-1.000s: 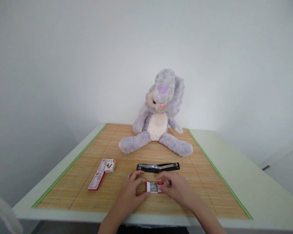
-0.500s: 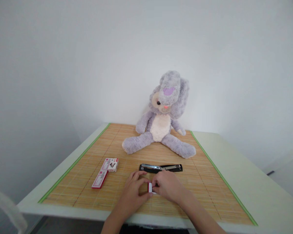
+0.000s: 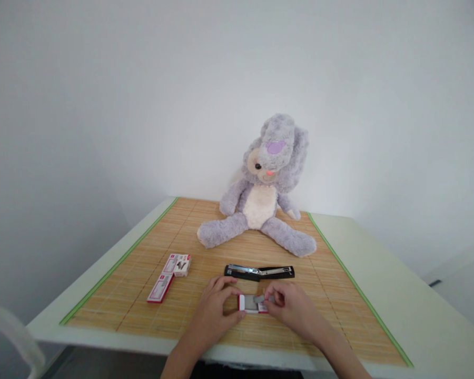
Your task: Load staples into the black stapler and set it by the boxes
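Observation:
A small open staple box lies on the mat, its tray pulled partly out of a red and white sleeve. My left hand grips the box's left end between thumb and fingers. Pinched in the fingers of my right hand is a grey strip of staples, held over the box's right part. Just beyond both hands, a black stapler rests opened out flat, with its metal channel showing.
Several red and white staple boxes sit to the left on the bamboo mat. A grey plush rabbit sits at the back against the wall. The white table shows beyond the mat's green edges.
My right hand has moved right and up from the box, with the staple strip now visible in its fingers. The open tray has come into view. My left hand stays at the box.

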Motion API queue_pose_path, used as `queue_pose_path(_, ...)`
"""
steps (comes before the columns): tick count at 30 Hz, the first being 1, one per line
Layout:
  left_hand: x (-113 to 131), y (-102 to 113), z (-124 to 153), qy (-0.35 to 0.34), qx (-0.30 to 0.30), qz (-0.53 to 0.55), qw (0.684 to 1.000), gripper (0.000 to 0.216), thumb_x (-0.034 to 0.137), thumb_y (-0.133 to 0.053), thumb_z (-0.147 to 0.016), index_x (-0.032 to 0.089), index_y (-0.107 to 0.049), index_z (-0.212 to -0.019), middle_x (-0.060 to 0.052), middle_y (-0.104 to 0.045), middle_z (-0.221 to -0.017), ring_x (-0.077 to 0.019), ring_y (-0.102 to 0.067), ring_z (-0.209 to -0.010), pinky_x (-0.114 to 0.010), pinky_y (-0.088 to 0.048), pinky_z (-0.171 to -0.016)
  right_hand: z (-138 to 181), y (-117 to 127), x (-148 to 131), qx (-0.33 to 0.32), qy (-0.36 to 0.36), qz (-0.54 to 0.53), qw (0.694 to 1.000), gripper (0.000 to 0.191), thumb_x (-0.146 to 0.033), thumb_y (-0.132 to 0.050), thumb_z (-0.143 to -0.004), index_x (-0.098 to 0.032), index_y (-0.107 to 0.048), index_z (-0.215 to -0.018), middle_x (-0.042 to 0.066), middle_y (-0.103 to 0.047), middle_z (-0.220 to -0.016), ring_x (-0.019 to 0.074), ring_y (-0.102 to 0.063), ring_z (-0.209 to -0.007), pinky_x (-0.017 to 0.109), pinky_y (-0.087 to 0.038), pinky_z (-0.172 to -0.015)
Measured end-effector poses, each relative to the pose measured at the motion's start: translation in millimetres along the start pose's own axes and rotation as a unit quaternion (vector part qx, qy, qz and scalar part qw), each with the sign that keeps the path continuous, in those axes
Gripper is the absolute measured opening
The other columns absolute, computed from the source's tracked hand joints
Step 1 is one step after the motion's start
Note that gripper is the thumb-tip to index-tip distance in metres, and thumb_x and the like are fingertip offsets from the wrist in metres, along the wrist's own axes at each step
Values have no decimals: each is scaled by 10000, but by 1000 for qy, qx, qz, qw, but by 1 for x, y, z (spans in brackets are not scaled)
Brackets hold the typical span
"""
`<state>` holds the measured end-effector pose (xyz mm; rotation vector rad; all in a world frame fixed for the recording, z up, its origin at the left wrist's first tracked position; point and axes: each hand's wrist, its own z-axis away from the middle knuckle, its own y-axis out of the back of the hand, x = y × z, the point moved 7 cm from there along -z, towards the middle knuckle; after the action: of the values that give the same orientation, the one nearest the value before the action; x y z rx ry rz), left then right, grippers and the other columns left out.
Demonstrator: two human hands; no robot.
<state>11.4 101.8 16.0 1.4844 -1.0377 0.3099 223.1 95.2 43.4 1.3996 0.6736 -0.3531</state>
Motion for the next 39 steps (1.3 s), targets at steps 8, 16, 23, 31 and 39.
queue_pose_path(8,6,3,-1,4,-14,-1,1000,306,267,-801,-768,303,-724,-1062,-17,-667,-1185,-247,-572,-1139,-370,-437,-995,11,4,24,12,-22,-27,999,139,-338,-649,-893,-217,-710,-861,-57,-514,-614,125,-484,-590,254,-313,-585)
queue_pose_path(16,-6,12,0,19,-36,-15,999,413,379,-812,-776,324,-727,-1177,-9,-694,-1020,-235,-602,-1005,-348,-430,-898,19,14,33,-17,-20,16,1000,437,-300,-754,-800,-275,-693,-1232,-56,-587,-702,147,-558,-660,258,-333,-613)
queue_pose_path(23,-3,6,-5,20,-73,-55,996,359,492,-808,-784,380,-773,-1123,13,-712,-889,-228,-589,-929,-360,-372,-873,16,5,26,-19,7,8,1000,277,-284,-732,-815,-288,-752,-1091,-54,-572,-690,130,-523,-645,243,-334,-624)
queue_pose_path(31,6,-1,-9,14,-72,-51,996,385,493,-844,-751,444,-770,-1126,33,-710,-858,-213,-589,-898,-355,-348,-862,11,-7,6,-18,35,-1,999,263,-230,-746,-781,-296,-765,-1035,-60,-567,-685,121,-508,-635,239,-300,-595)
queue_pose_path(39,0,-5,-8,7,-80,-33,996,424,496,-867,-720,428,-772,-1128,33,-704,-836,-217,-601,-884,-350,-369,-848,10,-10,6,-16,27,20,999,278,-226,-740,-773,-292,-760,-1042,-55,-615,-697,127,-537,-640,242,-310,-598)
